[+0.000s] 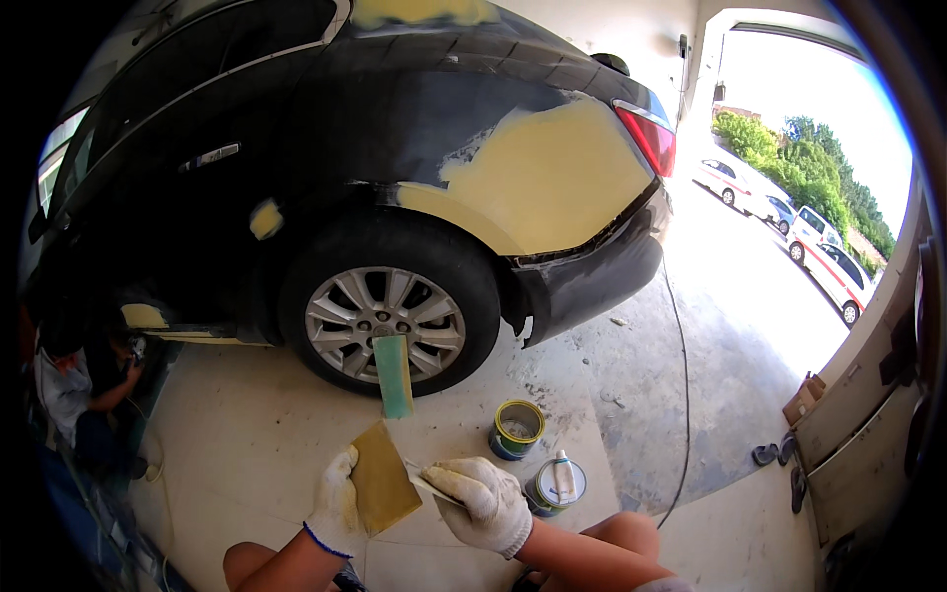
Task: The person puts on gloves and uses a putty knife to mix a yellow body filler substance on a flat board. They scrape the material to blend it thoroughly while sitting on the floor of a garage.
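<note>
My left hand [339, 501], in a white knitted glove, grips the edge of a flat yellow-brown rectangular board [383, 485]. A thin, pale putty scraper [441, 490] is pinched in my gloved right hand [483, 501], its end close to the board's right side. Whether scraper and board touch, I cannot tell. In front of my hands stands a dark car with cream-yellow filler [562, 178] spread over its rear quarter panel and wheel arch. Against its rear wheel [385, 321] leans a green and tan flat strip [393, 377].
An open can [517, 430] and a lidded can [554, 485] with a white tube [563, 476] on top stand right of my hands. A dark cable [684, 395] crosses the floor. Another person [74, 380] crouches at far left. Slippers [774, 452] lie near the right-hand cabinet.
</note>
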Demonstrator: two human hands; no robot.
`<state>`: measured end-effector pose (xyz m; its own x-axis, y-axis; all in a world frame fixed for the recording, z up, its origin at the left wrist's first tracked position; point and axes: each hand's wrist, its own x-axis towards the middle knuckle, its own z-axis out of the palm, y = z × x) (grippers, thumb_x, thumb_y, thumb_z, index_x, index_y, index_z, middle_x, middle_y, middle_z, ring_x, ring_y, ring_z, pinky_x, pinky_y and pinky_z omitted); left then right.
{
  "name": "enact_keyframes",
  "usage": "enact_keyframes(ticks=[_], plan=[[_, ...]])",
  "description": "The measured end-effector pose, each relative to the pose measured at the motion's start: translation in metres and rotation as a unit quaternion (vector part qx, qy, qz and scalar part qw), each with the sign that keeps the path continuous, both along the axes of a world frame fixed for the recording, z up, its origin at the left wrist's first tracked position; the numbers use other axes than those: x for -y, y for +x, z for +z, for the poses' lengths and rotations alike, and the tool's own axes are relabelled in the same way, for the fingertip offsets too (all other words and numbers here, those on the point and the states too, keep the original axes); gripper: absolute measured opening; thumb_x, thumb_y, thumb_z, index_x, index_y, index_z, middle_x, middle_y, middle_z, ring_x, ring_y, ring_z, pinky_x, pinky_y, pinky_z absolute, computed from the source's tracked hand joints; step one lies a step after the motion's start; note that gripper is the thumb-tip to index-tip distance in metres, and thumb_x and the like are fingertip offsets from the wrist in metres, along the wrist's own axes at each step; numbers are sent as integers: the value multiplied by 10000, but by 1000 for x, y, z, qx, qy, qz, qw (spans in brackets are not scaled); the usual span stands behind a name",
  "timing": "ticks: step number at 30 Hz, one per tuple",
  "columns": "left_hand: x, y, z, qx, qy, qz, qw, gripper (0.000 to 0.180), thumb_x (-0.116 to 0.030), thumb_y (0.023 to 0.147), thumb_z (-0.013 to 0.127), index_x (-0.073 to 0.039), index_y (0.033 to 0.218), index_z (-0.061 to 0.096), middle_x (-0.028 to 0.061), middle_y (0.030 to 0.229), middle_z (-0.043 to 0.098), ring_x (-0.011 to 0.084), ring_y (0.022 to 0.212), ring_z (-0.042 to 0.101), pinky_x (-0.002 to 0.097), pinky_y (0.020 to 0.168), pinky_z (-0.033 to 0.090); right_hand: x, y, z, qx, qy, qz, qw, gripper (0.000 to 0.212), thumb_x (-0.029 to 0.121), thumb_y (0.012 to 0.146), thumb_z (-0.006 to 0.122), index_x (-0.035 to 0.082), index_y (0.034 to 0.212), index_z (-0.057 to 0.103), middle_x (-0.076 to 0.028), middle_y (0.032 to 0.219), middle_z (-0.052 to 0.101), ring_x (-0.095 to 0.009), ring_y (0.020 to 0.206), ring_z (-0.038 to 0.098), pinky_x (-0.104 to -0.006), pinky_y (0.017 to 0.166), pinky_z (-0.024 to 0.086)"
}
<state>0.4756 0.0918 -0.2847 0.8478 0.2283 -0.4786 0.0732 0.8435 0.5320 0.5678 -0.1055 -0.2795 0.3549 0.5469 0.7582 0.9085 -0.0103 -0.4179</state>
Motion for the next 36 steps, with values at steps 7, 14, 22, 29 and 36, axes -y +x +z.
enact_keyframes(ticks=[7, 14, 22, 29, 36], plan=[[0, 1, 0, -30, 44, 8, 999, 435, -423, 1103, 387, -114, 1330, 593, 99, 1129, 700, 266, 976, 708, 461, 853, 602, -11, 10, -32, -134, -307, -94, 937, 565, 131, 928, 618, 205, 1483, 543, -120, 1207, 662, -325, 1097, 664, -431, 923, 549], [6, 1, 9, 12, -8, -12, 1000, 430, -427, 1104, 381, -109, 1266, 621, 81, 1065, 690, 240, 926, 696, 435, 818, 601, -5, -7, -5, 32, -73, -3, 997, 608, 18, 848, 692, 161, 1432, 601, -97, 1217, 666, -298, 966, 681, -396, 784, 584], [-14, -3, -8, 29, 54, 22, 998, 469, -429, 1109, 376, -86, 1373, 557, 132, 1243, 654, 299, 1105, 666, 477, 987, 555, -14, 21, -38, -284, -190, -67, 937, 507, 166, 948, 578, 138, 1453, 581, -151, 1246, 667, -345, 1027, 663, -420, 939, 533], [-12, 2, 6, 83, 122, 167, 975, 365, -284, 1053, 537, -78, 1354, 562, 107, 1227, 652, 284, 1157, 641, 468, 988, 543, -3, 36, -30, -687, 195, 1, 700, 345, 91, 972, 608, 1, 1304, 578, -104, 1116, 698, -198, 944, 698, -348, 807, 583], [0, -11, -18, 130, 284, 92, 945, 314, -33, 930, 667, -19, 1243, 637, 88, 1140, 690, 204, 1022, 684, 369, 912, 569, 1, 34, -21, -740, 242, 123, 616, 372, 101, 995, 614, 23, 1353, 551, -122, 1176, 703, -246, 941, 744, -349, 714, 625]])
